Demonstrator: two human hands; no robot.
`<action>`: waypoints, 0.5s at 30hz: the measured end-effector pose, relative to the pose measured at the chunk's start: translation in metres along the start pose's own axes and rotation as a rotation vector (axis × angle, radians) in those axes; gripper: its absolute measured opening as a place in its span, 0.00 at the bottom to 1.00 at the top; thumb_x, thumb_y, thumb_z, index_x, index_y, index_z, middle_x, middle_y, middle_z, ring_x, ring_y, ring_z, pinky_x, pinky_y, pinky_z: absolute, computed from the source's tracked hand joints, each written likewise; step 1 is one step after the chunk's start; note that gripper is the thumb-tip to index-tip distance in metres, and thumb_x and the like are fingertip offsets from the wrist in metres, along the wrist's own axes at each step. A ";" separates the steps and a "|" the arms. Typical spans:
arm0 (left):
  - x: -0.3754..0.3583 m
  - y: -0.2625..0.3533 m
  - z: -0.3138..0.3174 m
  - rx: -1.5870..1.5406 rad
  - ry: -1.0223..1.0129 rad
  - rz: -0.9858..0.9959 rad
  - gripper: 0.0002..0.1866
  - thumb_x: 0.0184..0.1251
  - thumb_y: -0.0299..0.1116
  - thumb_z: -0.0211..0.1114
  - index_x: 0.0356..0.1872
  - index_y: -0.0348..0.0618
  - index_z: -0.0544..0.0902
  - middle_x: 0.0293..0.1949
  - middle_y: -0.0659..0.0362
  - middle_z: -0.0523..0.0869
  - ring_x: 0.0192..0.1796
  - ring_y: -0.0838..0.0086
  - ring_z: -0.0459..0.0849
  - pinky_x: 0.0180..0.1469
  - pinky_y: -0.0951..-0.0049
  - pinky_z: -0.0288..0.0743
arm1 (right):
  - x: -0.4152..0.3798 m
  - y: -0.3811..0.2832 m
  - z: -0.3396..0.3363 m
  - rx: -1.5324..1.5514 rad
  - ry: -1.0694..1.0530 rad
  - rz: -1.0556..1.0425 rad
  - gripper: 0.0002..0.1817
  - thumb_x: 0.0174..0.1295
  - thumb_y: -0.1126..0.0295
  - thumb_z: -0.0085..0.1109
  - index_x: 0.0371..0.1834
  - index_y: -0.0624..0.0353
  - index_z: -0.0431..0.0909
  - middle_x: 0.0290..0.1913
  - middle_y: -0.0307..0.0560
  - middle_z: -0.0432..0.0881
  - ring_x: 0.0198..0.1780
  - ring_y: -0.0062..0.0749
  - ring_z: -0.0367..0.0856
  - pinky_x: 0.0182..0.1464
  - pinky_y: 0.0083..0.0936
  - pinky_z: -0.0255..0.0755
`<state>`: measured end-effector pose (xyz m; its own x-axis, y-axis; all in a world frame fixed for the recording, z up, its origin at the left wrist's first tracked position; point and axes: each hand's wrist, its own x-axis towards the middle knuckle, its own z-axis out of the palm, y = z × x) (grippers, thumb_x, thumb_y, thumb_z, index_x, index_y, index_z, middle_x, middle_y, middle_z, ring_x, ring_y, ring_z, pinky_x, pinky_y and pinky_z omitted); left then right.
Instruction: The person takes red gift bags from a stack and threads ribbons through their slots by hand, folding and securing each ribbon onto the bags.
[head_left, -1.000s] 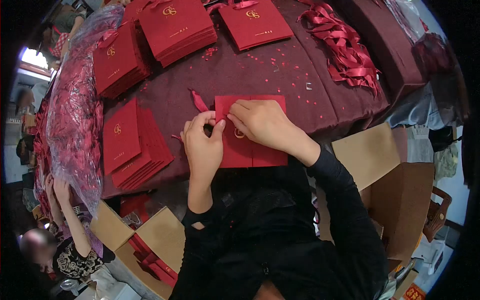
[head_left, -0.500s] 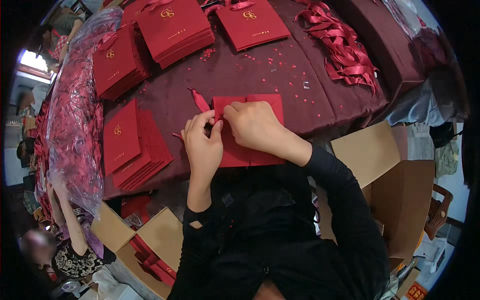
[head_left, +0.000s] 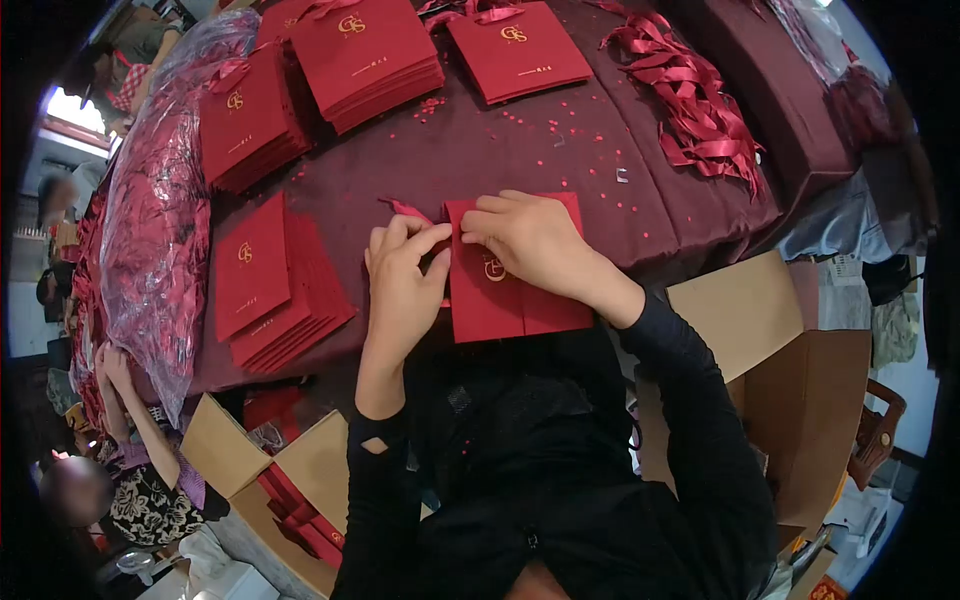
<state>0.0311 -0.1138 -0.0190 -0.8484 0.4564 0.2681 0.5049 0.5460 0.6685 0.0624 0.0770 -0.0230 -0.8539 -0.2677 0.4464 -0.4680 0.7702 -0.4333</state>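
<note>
A red paper bag (head_left: 520,310) with a gold logo lies flat in front of me at the table edge, logo partly covered by my right hand. My right hand (head_left: 535,243) is closed, its fingertips pinching the bag near its upper left edge. At the bag's left side is my left hand (head_left: 400,275), thumb and forefinger apart, the forefinger tip close to the bag's edge. A red ribbon (head_left: 405,209) sticks out behind the left fingers; its other end is hidden.
Stacks of red bags (head_left: 370,60) and a fanned pile (head_left: 260,275) lie left and behind. Red ribbons (head_left: 690,95) are heaped at the back right. A plastic-wrapped bundle (head_left: 155,220) lines the left edge. Open cardboard boxes (head_left: 800,420) flank me. Another person's arms (head_left: 140,410) are at left.
My right hand has shifted from the bag's middle to its upper left edge, uncovering part of the gold logo. My left thumb and forefinger have spread apart.
</note>
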 end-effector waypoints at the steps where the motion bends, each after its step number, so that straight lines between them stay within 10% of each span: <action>1: 0.000 0.000 0.001 0.041 0.017 0.017 0.10 0.59 0.27 0.66 0.42 0.45 0.86 0.40 0.59 0.79 0.45 0.63 0.74 0.51 0.64 0.64 | 0.000 -0.001 0.000 0.003 0.001 -0.001 0.06 0.54 0.67 0.64 0.33 0.53 0.79 0.31 0.41 0.78 0.35 0.39 0.79 0.33 0.34 0.75; 15: -0.007 0.011 -0.016 0.334 0.053 0.092 0.06 0.56 0.31 0.71 0.35 0.46 0.86 0.39 0.61 0.78 0.48 0.63 0.72 0.52 0.63 0.62 | 0.003 -0.005 -0.002 0.004 -0.038 0.085 0.08 0.56 0.64 0.66 0.34 0.53 0.78 0.32 0.42 0.78 0.36 0.42 0.80 0.35 0.36 0.74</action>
<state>0.0399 -0.1221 -0.0025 -0.7995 0.4821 0.3583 0.5964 0.7081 0.3781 0.0628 0.0738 -0.0181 -0.8983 -0.2235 0.3784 -0.3949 0.7884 -0.4717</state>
